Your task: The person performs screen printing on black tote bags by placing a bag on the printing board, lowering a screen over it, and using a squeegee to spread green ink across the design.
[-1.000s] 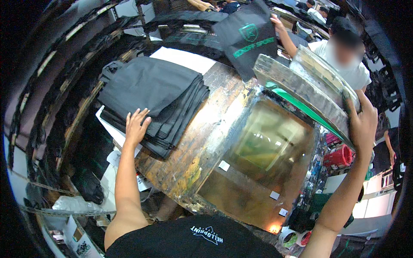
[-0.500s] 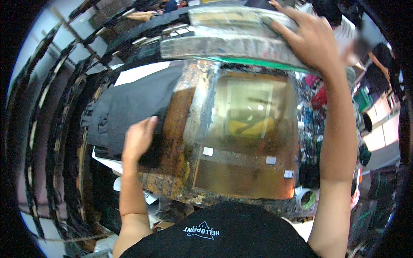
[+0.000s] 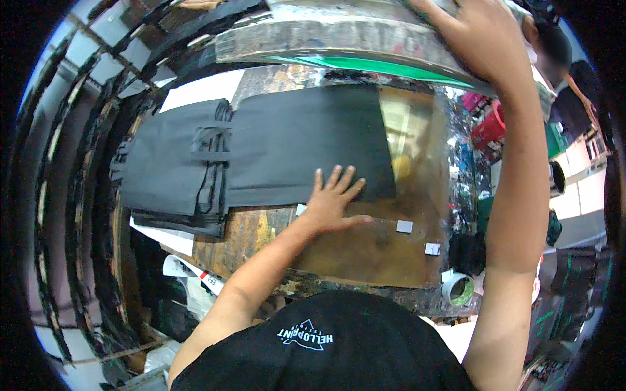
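Observation:
A black fabric bag (image 3: 300,146) lies flat over the left part of the brownish clear sheet (image 3: 365,260) on the bench. My left hand (image 3: 336,205) rests spread and palm down on the bag's near edge, its thumb reaching over the bare sheet. A stack of black bags (image 3: 163,163) with handles lies to the left. At the far side, my right hand (image 3: 489,39) grips the worn grey frame of a printing screen (image 3: 339,39), which stands tilted up with its green mesh (image 3: 378,68) underneath. The top edge of the picture cuts off some right fingers.
Small white squares (image 3: 404,226) are stuck to the sheet. A white cup with green inside (image 3: 458,289) stands at the bench's near right corner, and a red container (image 3: 489,127) further back. Dark racks (image 3: 78,163) line the left; a person (image 3: 551,58) is at far right.
My left hand has moved right from the stack and brought a black bag across onto the sheet, covering much of the yellowish image. The right hand still holds the frame up.

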The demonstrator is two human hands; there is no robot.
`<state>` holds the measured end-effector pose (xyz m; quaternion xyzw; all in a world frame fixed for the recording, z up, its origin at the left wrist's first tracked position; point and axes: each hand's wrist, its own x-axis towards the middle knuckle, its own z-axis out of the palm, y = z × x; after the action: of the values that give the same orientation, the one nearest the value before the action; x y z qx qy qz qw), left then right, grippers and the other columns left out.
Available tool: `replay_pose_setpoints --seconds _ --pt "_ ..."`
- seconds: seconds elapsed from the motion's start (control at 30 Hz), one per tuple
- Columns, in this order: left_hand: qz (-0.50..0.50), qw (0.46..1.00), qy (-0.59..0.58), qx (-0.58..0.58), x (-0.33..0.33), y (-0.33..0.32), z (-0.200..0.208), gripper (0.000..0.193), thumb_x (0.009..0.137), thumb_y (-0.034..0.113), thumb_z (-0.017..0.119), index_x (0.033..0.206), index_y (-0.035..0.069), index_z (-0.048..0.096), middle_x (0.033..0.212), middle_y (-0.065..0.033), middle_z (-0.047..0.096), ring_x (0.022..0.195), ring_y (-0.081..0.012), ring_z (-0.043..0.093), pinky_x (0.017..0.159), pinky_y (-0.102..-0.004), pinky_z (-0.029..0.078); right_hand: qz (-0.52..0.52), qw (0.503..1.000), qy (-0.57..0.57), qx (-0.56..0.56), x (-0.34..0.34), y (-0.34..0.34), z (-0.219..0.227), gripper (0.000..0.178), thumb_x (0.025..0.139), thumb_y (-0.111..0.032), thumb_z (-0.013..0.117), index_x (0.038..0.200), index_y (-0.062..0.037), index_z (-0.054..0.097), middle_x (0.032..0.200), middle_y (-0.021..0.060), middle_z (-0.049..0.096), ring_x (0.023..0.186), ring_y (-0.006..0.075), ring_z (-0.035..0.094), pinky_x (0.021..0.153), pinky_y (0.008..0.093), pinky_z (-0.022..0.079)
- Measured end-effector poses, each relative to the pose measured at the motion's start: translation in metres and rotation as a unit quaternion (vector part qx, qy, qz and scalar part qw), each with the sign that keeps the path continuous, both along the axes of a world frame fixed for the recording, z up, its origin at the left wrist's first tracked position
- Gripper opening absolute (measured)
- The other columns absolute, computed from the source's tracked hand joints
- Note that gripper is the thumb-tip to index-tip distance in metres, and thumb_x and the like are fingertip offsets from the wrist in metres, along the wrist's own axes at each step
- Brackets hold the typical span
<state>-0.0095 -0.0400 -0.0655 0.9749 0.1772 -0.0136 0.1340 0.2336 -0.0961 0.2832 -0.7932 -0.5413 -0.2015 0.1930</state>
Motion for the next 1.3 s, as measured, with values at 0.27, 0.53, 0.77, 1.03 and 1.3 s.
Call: replay_pose_setpoints --seconds 0.27,0.53,0.77,1.03,1.3 --pt "-0.017 0.986 -0.136 -0.091 0.041 -0.003 -0.013 0.103 0.089 0.081 0.055 0.164 0.012 0.037 0.172 -0.0268 0.019 0.16 -0.048 0.012 0.123 -0.0729 0.002 -0.005 0.999 0.03 -0.017 -0.002 -0.003 0.001 0.064 0.101 -0.067 0.053 0.086 -0.007 0.067 0.077 0.0062 0.063 0.073 0.0204 0.057 0.071 0.0349 0.047" --pt "0.165 0.982 -0.014 0.089 0.007 0.04 -0.02 0.105 0.089 0.086 0.048 0.167 0.018 0.032 0.171 -0.0319 0.015 0.158 -0.0538 0.008 0.122 -0.0726 0.0 0.013 0.997 -0.062 -0.031 0.016 -0.001 -0.004 0.072 0.104 -0.07 0.039 0.096 -0.0047 0.068 0.083 0.0091 0.069 0.081 0.0225 0.064 0.083 0.0433 0.053" --pt "0.145 0.985 -0.005 0.091 0.046 0.031 -0.022 0.109 0.085 0.086 0.055 0.168 0.022 0.027 0.172 -0.0314 0.013 0.157 -0.0572 0.008 0.121 -0.0743 0.002 0.041 0.998 -0.013 -0.055 0.01 -0.009 0.004 0.076 0.105 -0.067 0.04 0.127 0.0006 0.068 0.108 0.0156 0.075 0.103 0.0258 0.07 0.1 0.0498 0.053" --pt "0.128 0.988 -0.017 0.082 0.062 -0.011 -0.021 0.11 0.084 0.087 0.055 0.167 0.02 0.03 0.173 -0.027 0.014 0.159 -0.0523 0.008 0.122 -0.0735 0.001 0.018 0.996 0.02 -0.081 -0.008 -0.02 0.011 0.072 0.106 -0.064 0.04 0.125 -0.0009 0.069 0.096 0.0112 0.072 0.088 0.0226 0.066 0.097 0.0479 0.053" --pt "0.102 0.99 -0.071 0.073 0.039 -0.032 -0.015 0.096 0.09 0.078 0.056 0.164 0.019 0.038 0.172 -0.0234 0.022 0.159 -0.0485 0.012 0.122 -0.0734 0.001 0.054 0.997 -0.049 -0.041 0.009 -0.002 -0.015 0.065 0.106 -0.066 0.041 0.098 -0.0073 0.067 0.081 0.0048 0.064 0.072 0.0161 0.058 0.073 0.0361 0.053"
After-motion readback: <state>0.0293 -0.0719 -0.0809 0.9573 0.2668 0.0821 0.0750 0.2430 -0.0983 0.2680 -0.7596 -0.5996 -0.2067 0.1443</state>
